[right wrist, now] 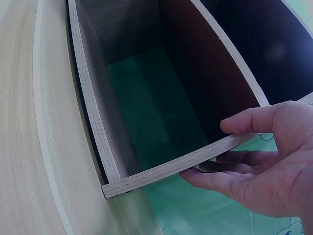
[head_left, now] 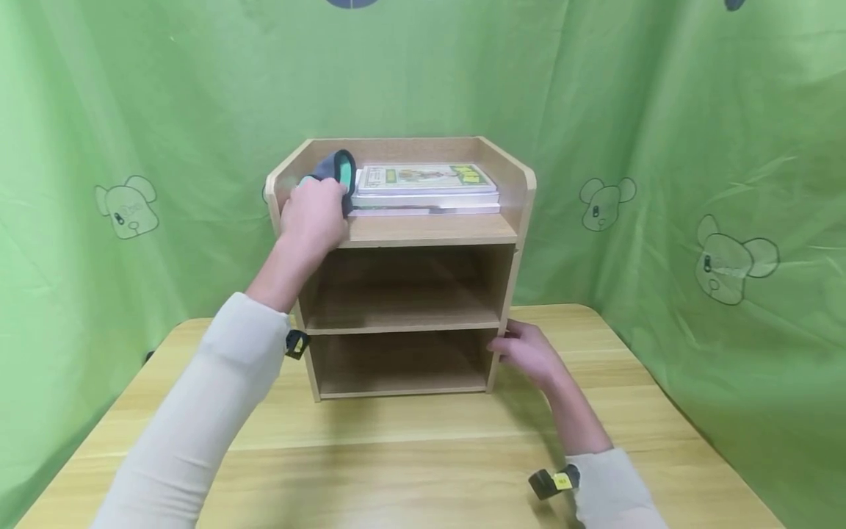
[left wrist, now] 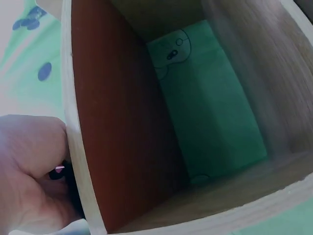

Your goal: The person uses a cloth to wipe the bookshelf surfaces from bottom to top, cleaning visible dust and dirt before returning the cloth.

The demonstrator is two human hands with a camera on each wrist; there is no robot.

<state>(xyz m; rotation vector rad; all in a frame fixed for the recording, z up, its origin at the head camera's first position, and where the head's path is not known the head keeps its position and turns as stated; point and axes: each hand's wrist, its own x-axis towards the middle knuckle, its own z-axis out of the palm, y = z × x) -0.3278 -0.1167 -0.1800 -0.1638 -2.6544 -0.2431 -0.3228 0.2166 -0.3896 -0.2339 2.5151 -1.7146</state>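
A wooden shelf unit [head_left: 403, 326] stands on the table, its two lower compartments open at the front. On its top tier lies a stack of books [head_left: 423, 192]. At the left end of that tier my left hand [head_left: 316, 211] grips a dark blue item with teal lining [head_left: 345, 169], beside the books; its kind does not show. Low on the unit's right side, my right hand [head_left: 529, 353] holds the side panel [right wrist: 171, 167], thumb at the inner face and fingers along the outside. In the left wrist view, the left hand [left wrist: 29, 176] is close against the shelf's edge.
The light wooden table [head_left: 396, 470] extends in front of the shelf and to both sides. Green curtain [head_left: 423, 73] with mouse drawings hangs behind and around it. Each wrist wears a small black camera, such as the one [head_left: 545, 485] on the right.
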